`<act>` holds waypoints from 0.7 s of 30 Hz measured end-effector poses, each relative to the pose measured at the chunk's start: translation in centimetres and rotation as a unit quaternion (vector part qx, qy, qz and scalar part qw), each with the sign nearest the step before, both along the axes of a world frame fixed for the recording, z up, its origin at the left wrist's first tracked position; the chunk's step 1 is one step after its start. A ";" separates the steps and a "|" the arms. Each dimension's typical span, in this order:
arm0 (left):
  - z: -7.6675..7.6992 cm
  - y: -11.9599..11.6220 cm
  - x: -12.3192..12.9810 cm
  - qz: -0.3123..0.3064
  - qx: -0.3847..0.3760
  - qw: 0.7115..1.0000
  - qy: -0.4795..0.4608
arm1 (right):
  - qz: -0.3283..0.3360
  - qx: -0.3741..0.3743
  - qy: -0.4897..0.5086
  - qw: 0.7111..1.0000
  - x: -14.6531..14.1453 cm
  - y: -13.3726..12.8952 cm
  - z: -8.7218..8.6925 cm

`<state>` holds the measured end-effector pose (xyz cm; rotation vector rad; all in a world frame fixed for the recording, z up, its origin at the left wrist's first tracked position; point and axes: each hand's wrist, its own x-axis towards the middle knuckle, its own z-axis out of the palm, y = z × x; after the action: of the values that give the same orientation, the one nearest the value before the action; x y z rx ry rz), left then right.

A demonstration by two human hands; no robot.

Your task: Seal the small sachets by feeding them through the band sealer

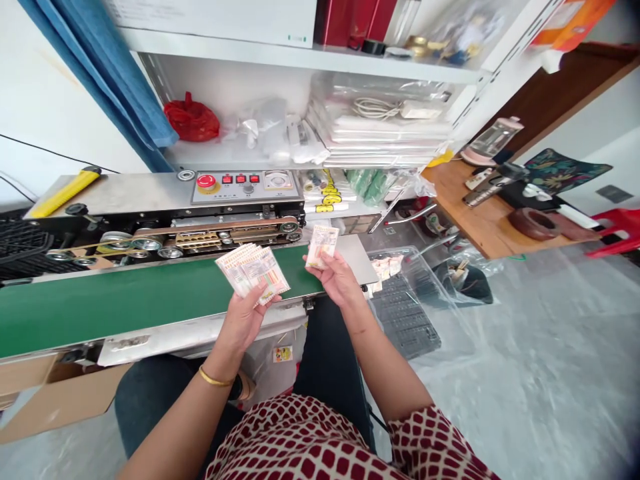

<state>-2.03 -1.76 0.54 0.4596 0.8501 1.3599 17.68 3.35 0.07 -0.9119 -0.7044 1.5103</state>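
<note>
Several printed packets [255, 270] are fanned out in my left hand [245, 313], whose thumb presses on top of them, over the near edge of the green conveyor belt [125, 293]. To the right, my right hand [337, 275] grips a printed packet [321, 243] near the belt's right end. Whether more packets lie beneath that one I cannot tell. The two hands are apart. Behind the belt stands the sealing machine [245, 190] with a red stop button, small red switches and a dial.
A clear plastic bin [407, 300] with packets in it stands to the right below the belt. A wooden table [480, 217] holds a jug and a bottle. Shelves [300, 60] rise behind the machine. An open cardboard box [65, 400] is at lower left.
</note>
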 end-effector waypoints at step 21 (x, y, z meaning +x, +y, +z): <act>-1.1 -0.1 0.1 -0.043 -0.005 0.999 0.000 | 0.035 0.141 -0.389 0.910 -2.5 0.4 2.0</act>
<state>-1.98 -1.85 -0.60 0.4837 0.8281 1.2755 15.19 3.70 2.08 -1.2746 -1.5005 1.0280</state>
